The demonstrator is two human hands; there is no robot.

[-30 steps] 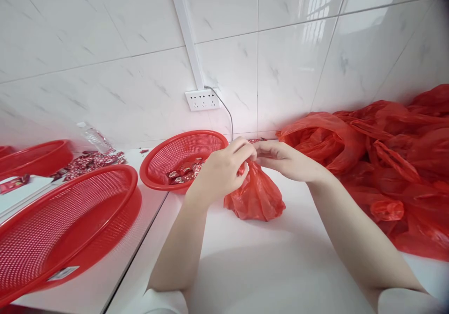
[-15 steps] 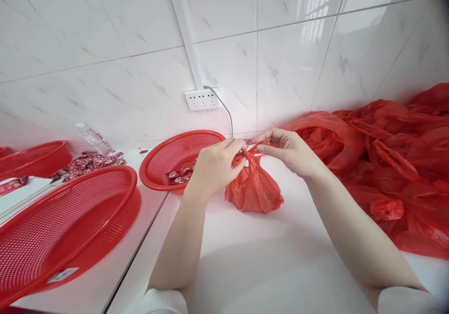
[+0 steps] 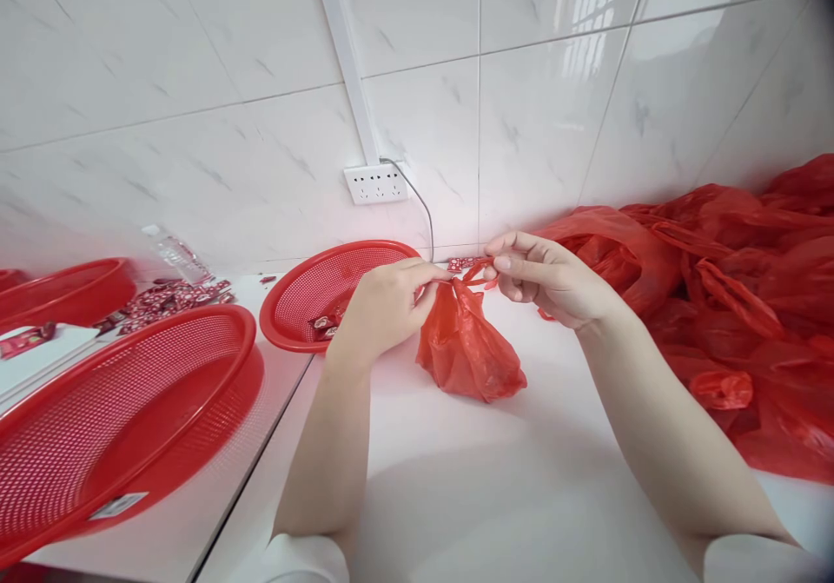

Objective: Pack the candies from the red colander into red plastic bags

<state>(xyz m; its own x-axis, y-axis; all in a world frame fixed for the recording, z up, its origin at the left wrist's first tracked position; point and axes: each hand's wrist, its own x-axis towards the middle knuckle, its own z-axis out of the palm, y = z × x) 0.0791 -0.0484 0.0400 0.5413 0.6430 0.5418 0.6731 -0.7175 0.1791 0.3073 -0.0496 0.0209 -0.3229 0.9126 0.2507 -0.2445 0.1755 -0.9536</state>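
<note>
A small red plastic bag (image 3: 470,348) rests on the white table, bulging at its base and gathered at the top. My left hand (image 3: 386,309) pinches the left side of the bag's top between thumb and fingers. To the right, my right hand (image 3: 553,277) pinches a thin red handle strip that stretches from the bag's neck. What is inside the bag cannot be made out. Just behind the hands, a few small red patterned packets (image 3: 461,263) lie near the wall.
A red mesh basket (image 3: 287,340) with patterned packets stands behind my left hand. A larger red basket (image 3: 246,340) is at the left, near loose packets (image 3: 170,302) and a clear bottle (image 3: 175,255). Red plastic bags (image 3: 730,305) are piled at the right.
My hands have moved apart, the left one slightly left and the right one slightly right. A handle strip now stretches between the bag's neck and my right hand, and the bag has tilted slightly.
</note>
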